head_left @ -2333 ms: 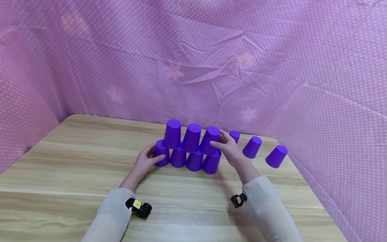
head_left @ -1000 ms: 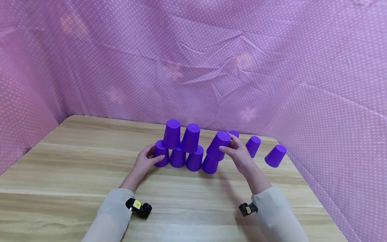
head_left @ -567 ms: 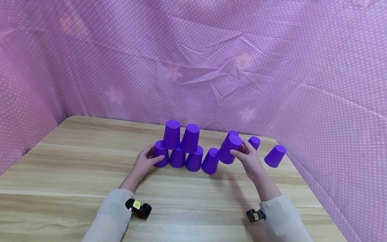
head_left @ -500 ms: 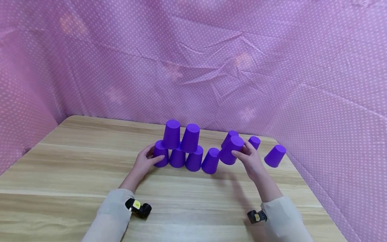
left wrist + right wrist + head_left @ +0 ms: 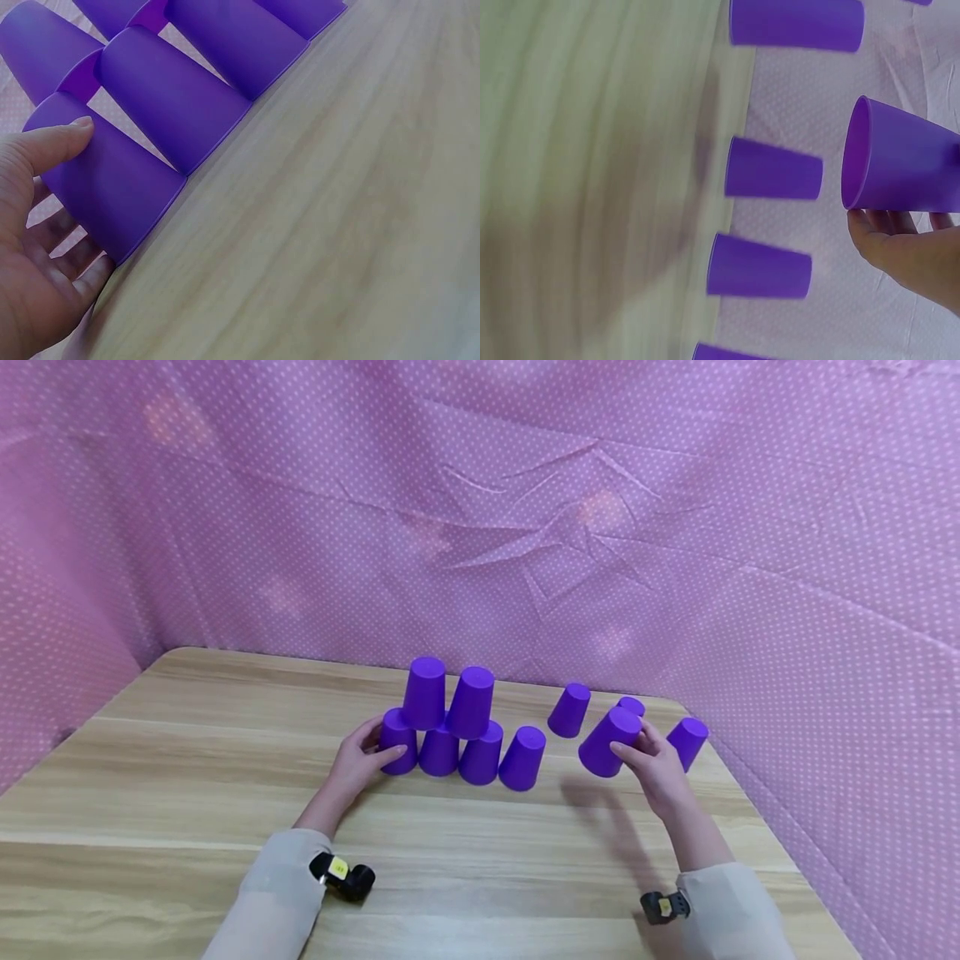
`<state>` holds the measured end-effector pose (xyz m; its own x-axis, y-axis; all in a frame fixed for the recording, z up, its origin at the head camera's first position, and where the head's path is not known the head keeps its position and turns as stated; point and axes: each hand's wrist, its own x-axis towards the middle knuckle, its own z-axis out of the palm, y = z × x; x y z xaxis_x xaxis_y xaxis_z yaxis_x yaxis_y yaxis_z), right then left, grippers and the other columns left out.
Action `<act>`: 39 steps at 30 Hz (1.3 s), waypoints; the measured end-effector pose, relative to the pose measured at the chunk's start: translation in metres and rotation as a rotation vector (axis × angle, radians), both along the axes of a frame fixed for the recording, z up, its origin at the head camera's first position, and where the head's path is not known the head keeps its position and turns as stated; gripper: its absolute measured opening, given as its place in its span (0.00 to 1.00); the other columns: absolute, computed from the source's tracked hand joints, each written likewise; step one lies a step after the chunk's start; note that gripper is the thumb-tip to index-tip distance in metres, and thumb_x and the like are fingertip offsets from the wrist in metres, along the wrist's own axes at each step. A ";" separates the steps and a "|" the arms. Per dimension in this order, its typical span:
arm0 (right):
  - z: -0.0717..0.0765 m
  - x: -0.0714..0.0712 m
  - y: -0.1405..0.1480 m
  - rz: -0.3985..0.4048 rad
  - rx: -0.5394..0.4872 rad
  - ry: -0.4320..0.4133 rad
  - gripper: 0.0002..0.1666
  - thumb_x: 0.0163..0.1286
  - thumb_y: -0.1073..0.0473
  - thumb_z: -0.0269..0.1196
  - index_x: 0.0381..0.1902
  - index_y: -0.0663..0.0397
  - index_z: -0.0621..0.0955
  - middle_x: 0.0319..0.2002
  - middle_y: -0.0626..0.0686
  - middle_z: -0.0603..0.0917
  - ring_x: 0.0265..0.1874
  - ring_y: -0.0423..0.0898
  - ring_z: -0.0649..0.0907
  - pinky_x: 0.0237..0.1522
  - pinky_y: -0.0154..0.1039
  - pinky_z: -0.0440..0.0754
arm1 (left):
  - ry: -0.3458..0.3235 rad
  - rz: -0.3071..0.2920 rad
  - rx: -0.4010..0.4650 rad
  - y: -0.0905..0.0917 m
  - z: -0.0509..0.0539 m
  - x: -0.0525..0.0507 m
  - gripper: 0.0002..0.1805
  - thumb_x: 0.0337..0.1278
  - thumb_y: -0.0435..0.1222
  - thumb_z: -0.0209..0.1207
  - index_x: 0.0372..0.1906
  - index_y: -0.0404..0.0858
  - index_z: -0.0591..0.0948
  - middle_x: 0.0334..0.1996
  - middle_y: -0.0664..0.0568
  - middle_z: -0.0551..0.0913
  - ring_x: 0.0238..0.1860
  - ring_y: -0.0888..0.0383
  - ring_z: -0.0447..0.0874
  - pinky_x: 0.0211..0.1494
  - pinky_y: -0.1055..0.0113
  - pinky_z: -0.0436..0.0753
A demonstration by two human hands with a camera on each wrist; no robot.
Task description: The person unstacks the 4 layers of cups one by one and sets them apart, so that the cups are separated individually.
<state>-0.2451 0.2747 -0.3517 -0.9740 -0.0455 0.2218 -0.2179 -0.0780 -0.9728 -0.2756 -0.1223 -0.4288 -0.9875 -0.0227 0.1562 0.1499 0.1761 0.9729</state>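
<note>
Four upside-down purple cups stand in a row on the table. My left hand holds the leftmost one, its thumb on the front, as the left wrist view also shows. Two more cups, one at the left and one beside it, rest across the tops of the row. The row's rightmost cup has nothing on it. My right hand grips an inverted cup in the air to the right of the row; in the right wrist view its open rim hangs off the table.
Behind and around my right hand stand three loose purple cups: one at the back, one partly hidden, one at the right. The wooden table reaches a pink dotted cloth at the back and sides.
My right hand has lifted the right cup off the upper layer and carried it rightward, past the row's end. My left hand has stayed on the leftmost cup.
</note>
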 end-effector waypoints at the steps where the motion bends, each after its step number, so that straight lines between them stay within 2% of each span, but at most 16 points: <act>1: -0.015 -0.012 0.014 0.039 -0.039 0.022 0.29 0.51 0.65 0.64 0.53 0.53 0.68 0.41 0.46 0.77 0.43 0.40 0.75 0.49 0.34 0.70 | -0.001 -0.002 0.001 0.000 0.000 0.000 0.35 0.44 0.37 0.62 0.60 0.36 0.63 0.54 0.39 0.66 0.55 0.47 0.62 0.57 0.58 0.63; 3: -0.018 -0.012 0.022 0.040 -0.038 0.043 0.30 0.50 0.63 0.65 0.52 0.52 0.69 0.41 0.45 0.77 0.43 0.40 0.75 0.47 0.32 0.71 | -0.002 -0.003 0.004 0.000 0.000 0.000 0.34 0.44 0.37 0.62 0.60 0.37 0.63 0.54 0.39 0.66 0.55 0.47 0.62 0.57 0.59 0.63; 6: -0.020 -0.011 0.034 0.028 -0.066 0.037 0.27 0.50 0.66 0.64 0.49 0.50 0.70 0.40 0.46 0.78 0.42 0.39 0.76 0.46 0.31 0.72 | 0.002 -0.004 0.003 0.000 0.000 0.000 0.34 0.44 0.37 0.62 0.59 0.37 0.63 0.54 0.39 0.66 0.55 0.47 0.62 0.57 0.59 0.63; 7: -0.019 -0.010 0.037 0.019 -0.072 0.028 0.25 0.51 0.67 0.63 0.48 0.50 0.70 0.39 0.46 0.78 0.41 0.39 0.76 0.45 0.31 0.73 | 0.004 -0.004 0.003 0.001 0.000 0.001 0.34 0.44 0.37 0.62 0.59 0.36 0.63 0.54 0.39 0.66 0.55 0.47 0.62 0.57 0.58 0.63; 8: -0.005 0.002 0.030 -0.026 -0.037 0.007 0.24 0.53 0.67 0.62 0.46 0.48 0.69 0.38 0.43 0.77 0.40 0.37 0.76 0.44 0.29 0.73 | 0.008 -0.003 0.000 0.000 0.000 0.001 0.34 0.44 0.37 0.62 0.59 0.36 0.63 0.54 0.39 0.66 0.55 0.47 0.62 0.57 0.58 0.63; 11: -0.003 0.004 0.038 -0.069 -0.041 -0.039 0.22 0.55 0.70 0.59 0.45 0.48 0.67 0.36 0.42 0.78 0.38 0.36 0.76 0.43 0.28 0.73 | 0.011 0.000 -0.003 0.000 0.001 0.002 0.34 0.44 0.37 0.62 0.59 0.36 0.63 0.54 0.38 0.66 0.54 0.46 0.62 0.57 0.57 0.63; 15: -0.001 0.006 0.047 -0.119 -0.025 -0.101 0.26 0.56 0.71 0.57 0.51 0.51 0.63 0.36 0.40 0.77 0.38 0.34 0.76 0.43 0.27 0.72 | 0.004 -0.005 -0.005 0.001 0.002 0.003 0.34 0.44 0.37 0.62 0.59 0.37 0.63 0.54 0.39 0.66 0.55 0.47 0.62 0.58 0.58 0.63; 18: -0.002 0.007 0.054 -0.153 -0.012 -0.134 0.33 0.56 0.71 0.58 0.58 0.54 0.59 0.36 0.39 0.76 0.38 0.33 0.75 0.50 0.33 0.69 | 0.006 -0.013 0.000 0.000 0.002 0.003 0.34 0.45 0.37 0.62 0.59 0.35 0.63 0.54 0.38 0.66 0.55 0.47 0.62 0.58 0.57 0.63; 22: -0.005 0.007 0.064 -0.191 0.026 -0.172 0.40 0.56 0.69 0.59 0.63 0.54 0.55 0.35 0.38 0.75 0.38 0.32 0.74 0.59 0.47 0.55 | 0.015 -0.017 0.012 0.000 0.001 0.003 0.33 0.45 0.35 0.62 0.59 0.34 0.63 0.54 0.37 0.66 0.55 0.46 0.62 0.58 0.57 0.62; 25: -0.011 0.004 0.073 -0.214 0.065 -0.185 0.41 0.55 0.65 0.61 0.64 0.52 0.55 0.36 0.38 0.73 0.40 0.33 0.72 0.60 0.49 0.53 | 0.020 -0.020 0.014 0.000 0.001 0.002 0.33 0.45 0.35 0.62 0.59 0.34 0.64 0.53 0.37 0.66 0.55 0.46 0.62 0.58 0.56 0.62; 29: -0.033 -0.011 0.102 -0.216 0.034 -0.154 0.32 0.54 0.65 0.62 0.57 0.47 0.65 0.39 0.42 0.74 0.40 0.36 0.74 0.53 0.40 0.67 | 0.017 -0.019 0.006 0.000 0.002 0.002 0.33 0.44 0.35 0.62 0.59 0.35 0.63 0.53 0.37 0.66 0.55 0.46 0.62 0.58 0.57 0.62; 32: -0.032 -0.011 0.107 -0.246 0.010 -0.171 0.25 0.54 0.66 0.62 0.48 0.43 0.69 0.38 0.43 0.74 0.38 0.36 0.75 0.50 0.37 0.69 | 0.009 -0.017 0.000 0.000 0.002 0.002 0.33 0.45 0.36 0.62 0.59 0.35 0.63 0.54 0.38 0.66 0.55 0.46 0.62 0.58 0.57 0.62; 35: -0.052 -0.029 0.131 -0.295 -0.024 -0.170 0.30 0.52 0.66 0.64 0.51 0.46 0.67 0.40 0.44 0.74 0.38 0.36 0.75 0.46 0.32 0.72 | 0.007 -0.019 0.000 -0.001 0.002 0.002 0.34 0.45 0.36 0.62 0.59 0.35 0.63 0.54 0.38 0.66 0.55 0.46 0.62 0.58 0.57 0.62; 38: -0.060 -0.036 0.144 -0.351 -0.017 -0.187 0.38 0.50 0.64 0.66 0.58 0.48 0.63 0.42 0.44 0.71 0.40 0.35 0.74 0.47 0.32 0.72 | 0.009 -0.021 0.001 -0.001 0.002 0.002 0.34 0.45 0.36 0.62 0.59 0.36 0.63 0.54 0.38 0.66 0.55 0.47 0.62 0.58 0.57 0.62; 39: -0.064 -0.038 0.149 -0.370 -0.013 -0.183 0.41 0.49 0.63 0.66 0.60 0.50 0.61 0.42 0.43 0.72 0.39 0.35 0.75 0.43 0.30 0.74 | 0.010 -0.020 0.000 -0.001 0.001 0.002 0.34 0.45 0.36 0.62 0.59 0.36 0.63 0.54 0.38 0.66 0.55 0.47 0.62 0.58 0.57 0.62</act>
